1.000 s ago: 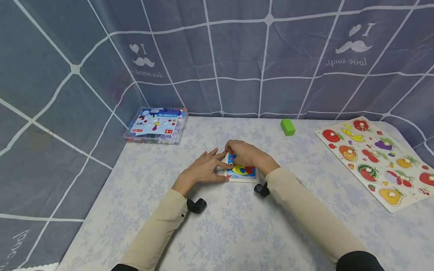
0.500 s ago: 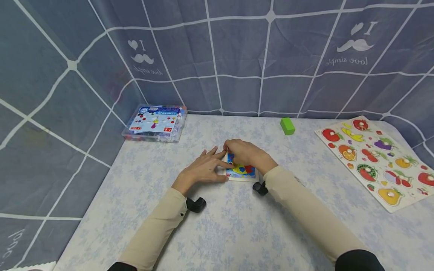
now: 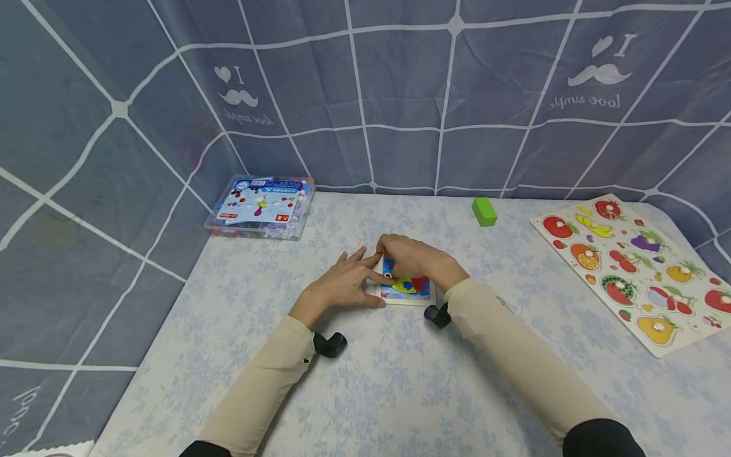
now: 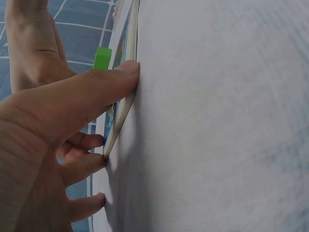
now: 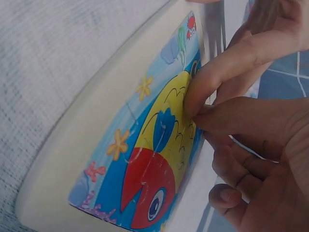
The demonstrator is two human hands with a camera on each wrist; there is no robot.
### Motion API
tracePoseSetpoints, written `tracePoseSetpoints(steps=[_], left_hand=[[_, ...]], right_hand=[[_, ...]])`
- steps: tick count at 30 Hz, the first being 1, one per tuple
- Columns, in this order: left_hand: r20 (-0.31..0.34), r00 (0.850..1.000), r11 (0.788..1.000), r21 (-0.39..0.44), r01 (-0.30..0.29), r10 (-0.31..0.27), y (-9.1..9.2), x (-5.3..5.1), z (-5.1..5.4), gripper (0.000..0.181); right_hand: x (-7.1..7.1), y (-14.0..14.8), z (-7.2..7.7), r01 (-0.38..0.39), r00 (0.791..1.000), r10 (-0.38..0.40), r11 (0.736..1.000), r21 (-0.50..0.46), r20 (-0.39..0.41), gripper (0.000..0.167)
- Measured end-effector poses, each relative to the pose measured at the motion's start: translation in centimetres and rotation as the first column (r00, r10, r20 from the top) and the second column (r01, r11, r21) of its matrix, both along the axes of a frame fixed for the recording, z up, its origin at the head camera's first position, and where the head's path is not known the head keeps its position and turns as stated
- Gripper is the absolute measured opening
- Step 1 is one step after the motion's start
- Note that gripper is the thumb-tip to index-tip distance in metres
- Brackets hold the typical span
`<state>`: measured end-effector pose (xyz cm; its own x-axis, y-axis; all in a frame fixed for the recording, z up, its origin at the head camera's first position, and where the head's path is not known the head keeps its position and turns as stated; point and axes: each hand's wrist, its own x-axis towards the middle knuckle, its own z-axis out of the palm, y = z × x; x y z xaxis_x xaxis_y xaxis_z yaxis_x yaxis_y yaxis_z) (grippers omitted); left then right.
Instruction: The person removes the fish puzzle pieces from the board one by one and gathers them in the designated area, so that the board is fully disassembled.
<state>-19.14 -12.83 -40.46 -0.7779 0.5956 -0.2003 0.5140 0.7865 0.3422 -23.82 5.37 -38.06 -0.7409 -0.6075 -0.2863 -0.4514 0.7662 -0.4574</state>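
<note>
Patterned tabletop; fish board (red-headed fish) partly under right hand.

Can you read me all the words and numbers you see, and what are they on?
"I", beside a heart: twice on the curtain.
"love simpl", last letter unclear: twice on the curtain, backwards.
Curtain, bottom left: letters too unclear to read.
Label on the plastic case: too small and blurred.
Right sleeve: tiny print, unreadable.

We've got the puzzle on the table; from it, box at ten o'clock, block between one and two, fruit board at three, curtain at twelve.
</note>
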Motion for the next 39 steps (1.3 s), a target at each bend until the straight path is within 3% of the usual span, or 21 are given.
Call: tracePoseSetpoints(steps=[3,7,21,28,39], left_hand=[[0.003,1.000,1.000,0.000,-0.001,0.001,0.0,0.1,0.0,0.050],[0.007,1.000,1.000,0.003,-0.003,0.003,-0.1,0.1,-0.1,0.050],[0.043,0.999,0.999,0.031,-0.011,0.010,-0.1,-0.1,-0.1,0.049],[0.039,0.999,0.999,0.027,-0.017,0.016,0.1,-0.2,-0.4,0.048],[0.041,0.999,1.000,0.022,-0.019,0.019,0.1,-0.1,-0.3,0.050]], right_hand=[[-0.1,0.2,-0.2,0.001,0.999,0.001,0.999,-0.047,0.045,0.044],[-0.1,0.5,-0.4,0.004,0.999,-0.002,0.998,-0.063,0.033,0.047],[0.4,-0.2,0.4,0.006,1.000,-0.004,0.998,0.058,-0.029,0.057],[0.2,0.2,-0.2,0.003,1.000,-0.003,1.000,0.011,0.008,0.058],[0.2,0.8,-0.4,0.007,0.999,-0.008,1.000,-0.009,-0.047,0.041]])
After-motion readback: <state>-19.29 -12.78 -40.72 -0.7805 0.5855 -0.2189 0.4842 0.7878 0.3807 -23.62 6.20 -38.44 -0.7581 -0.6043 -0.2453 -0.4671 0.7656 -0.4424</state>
